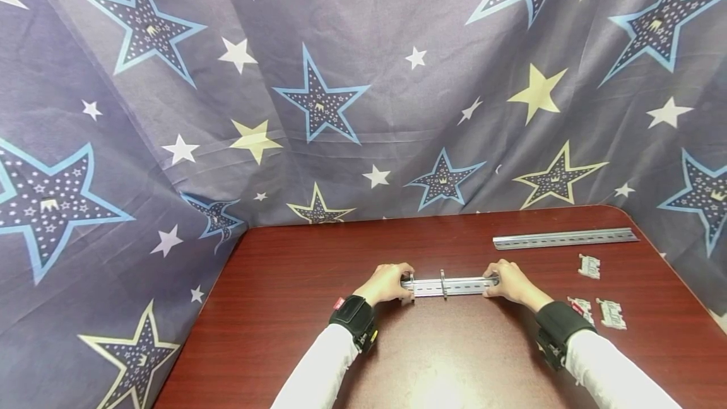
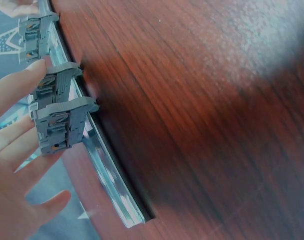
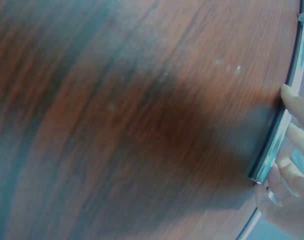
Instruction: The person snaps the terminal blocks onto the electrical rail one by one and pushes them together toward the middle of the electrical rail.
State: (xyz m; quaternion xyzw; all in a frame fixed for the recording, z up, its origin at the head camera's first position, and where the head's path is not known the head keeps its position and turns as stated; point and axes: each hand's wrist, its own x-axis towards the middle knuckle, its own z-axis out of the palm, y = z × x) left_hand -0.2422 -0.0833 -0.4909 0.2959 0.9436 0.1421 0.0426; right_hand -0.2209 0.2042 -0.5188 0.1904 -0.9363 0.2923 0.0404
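A slotted metal DIN rail (image 1: 466, 286) lies lengthwise across the table before me, with grey terminal blocks standing on it. In the left wrist view, two terminal blocks (image 2: 64, 125) sit close together near the rail's end, and another terminal block (image 2: 37, 35) stands farther along. My left hand (image 1: 387, 283) holds the close pair, one fingertip against the inner block and other fingers behind. In the head view it hides the rail's left end. My right hand (image 1: 511, 284) grips the right end, its fingers (image 3: 297, 107) along the rail in the right wrist view.
Another DIN rail (image 1: 566, 238) lies at the table's back right. Loose terminal blocks lie on the right: one terminal block (image 1: 589, 266) below that rail, another terminal block (image 1: 612, 314) nearer, and one more beside my right wristband (image 1: 559, 327). A star-patterned cloth (image 1: 341, 163) hangs behind the table.
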